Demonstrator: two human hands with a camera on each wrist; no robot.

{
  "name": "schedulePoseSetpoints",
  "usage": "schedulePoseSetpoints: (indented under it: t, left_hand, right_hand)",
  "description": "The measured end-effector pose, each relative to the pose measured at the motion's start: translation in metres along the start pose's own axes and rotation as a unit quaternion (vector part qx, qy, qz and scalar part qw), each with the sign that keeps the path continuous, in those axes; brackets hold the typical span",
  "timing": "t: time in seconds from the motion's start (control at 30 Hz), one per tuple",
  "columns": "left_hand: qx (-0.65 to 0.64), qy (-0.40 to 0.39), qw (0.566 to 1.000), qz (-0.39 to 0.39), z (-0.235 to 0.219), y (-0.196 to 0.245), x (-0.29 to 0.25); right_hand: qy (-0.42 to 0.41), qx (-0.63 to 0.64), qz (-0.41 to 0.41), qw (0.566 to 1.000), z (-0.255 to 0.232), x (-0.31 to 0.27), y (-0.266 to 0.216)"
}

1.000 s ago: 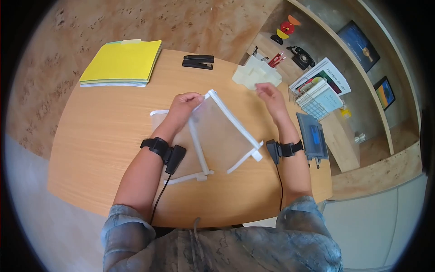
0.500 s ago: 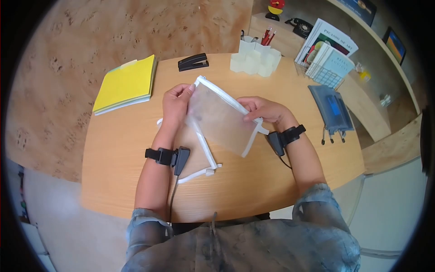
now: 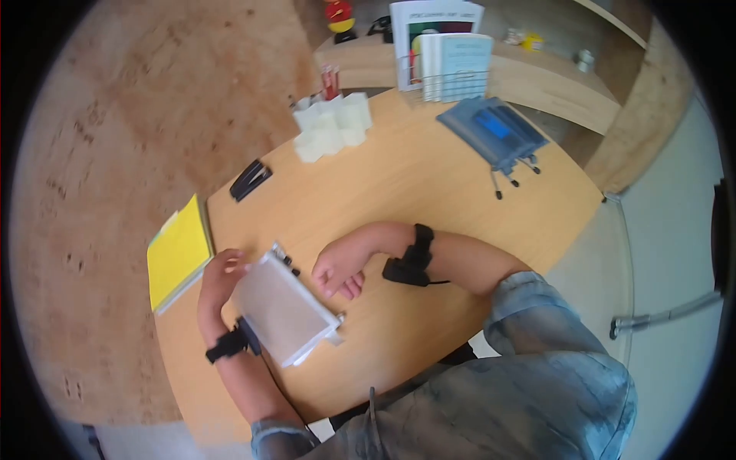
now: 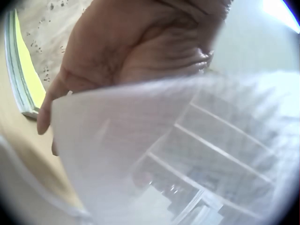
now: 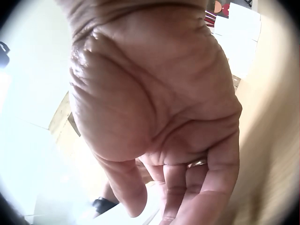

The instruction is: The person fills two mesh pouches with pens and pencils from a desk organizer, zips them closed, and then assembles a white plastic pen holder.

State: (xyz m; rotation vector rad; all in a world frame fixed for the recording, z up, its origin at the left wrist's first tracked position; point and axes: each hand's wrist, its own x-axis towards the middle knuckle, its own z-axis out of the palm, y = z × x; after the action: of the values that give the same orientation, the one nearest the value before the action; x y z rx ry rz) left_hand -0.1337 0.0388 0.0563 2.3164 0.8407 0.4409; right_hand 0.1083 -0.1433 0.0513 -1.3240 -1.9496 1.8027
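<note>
A frosted see-through pouch (image 3: 284, 310) with white zip edging lies at the left part of the table, in front of the person. My left hand (image 3: 221, 280) is at its upper left edge, fingers extended and slightly apart. In the left wrist view the pouch's translucent sheet (image 4: 126, 140) covers part of the palm, and fingertips show past its edge. Small dark pieces (image 3: 287, 264) show beside the pouch's upper corner. To the right of the zip edge, my right hand (image 3: 341, 264) hovers with loosely bent fingers. In the right wrist view its palm (image 5: 159, 93) holds nothing.
A yellow folder stack (image 3: 180, 253) lies at the left edge, near a black stapler (image 3: 251, 181). Behind stands a white pen holder (image 3: 331, 126) with red pencils. Books in a wire rack (image 3: 445, 69) stand at the back; a blue-grey zip pouch (image 3: 491, 134) lies on the right.
The right hand has left the pouch's zip edge. The pouch has come down, now overlapping where the other pouch lay. The head view has turned to the right.
</note>
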Motion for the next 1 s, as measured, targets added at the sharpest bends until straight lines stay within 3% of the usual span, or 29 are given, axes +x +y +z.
schedulePoseSetpoints:
  t: [0.07,0.17,0.27,0.3,0.4,0.5,0.57,0.63,0.73,0.83,0.93,1.0]
  left_hand:
    - [-0.043,0.03,0.999,0.005,-0.015,0.047,-0.007]
    - [-0.205,-0.058,0.977,0.003,-0.013,0.097,-0.016]
    - [-0.25,-0.229,0.941,-0.011,0.006,0.12,-0.021]
    - [-0.263,-0.285,0.921,-0.024,0.011,0.124,-0.02]
    - [-0.326,-0.336,0.881,-0.07,0.051,0.086,-0.013]
    - [-0.341,-0.323,0.876,-0.107,0.066,0.048,-0.021]
    - [-0.372,-0.302,0.869,-0.124,0.053,0.041,-0.034]
    - [-0.358,-0.283,0.883,-0.11,0.049,0.038,-0.039]
    - [-0.343,-0.264,0.895,-0.107,0.043,0.038,-0.042]
    - [-0.33,-0.211,0.915,-0.1,0.04,0.037,-0.042]
    - [-0.302,-0.193,0.927,-0.107,0.024,0.058,-0.043]
    - [-0.272,-0.213,0.932,-0.112,0.012,0.08,-0.042]
  right_hand:
    - [0.02,0.0,-0.002,1.0,-0.005,-0.004,0.001]
    - [0.053,-0.008,-0.007,0.999,-0.013,-0.014,-0.001]
    - [0.104,-0.007,-0.009,0.994,-0.026,-0.026,-0.001]
    - [0.125,-0.006,-0.009,0.992,-0.032,-0.03,0.002]
    - [0.198,0.022,0.008,0.98,-0.054,-0.043,0.023]
    - [0.323,0.0,0.101,0.941,-0.074,-0.057,0.046]
    - [0.388,-0.165,0.2,0.885,-0.098,-0.068,0.07]
    - [0.54,-0.286,0.287,0.738,-0.09,-0.092,0.063]
    - [0.676,-0.268,0.328,0.602,-0.105,-0.13,0.086]
    - [0.703,-0.255,0.442,0.496,-0.097,-0.169,0.091]
    - [0.725,-0.167,0.482,0.463,-0.094,-0.185,0.123]
    - [0.718,-0.149,0.471,0.49,-0.098,-0.188,0.14]
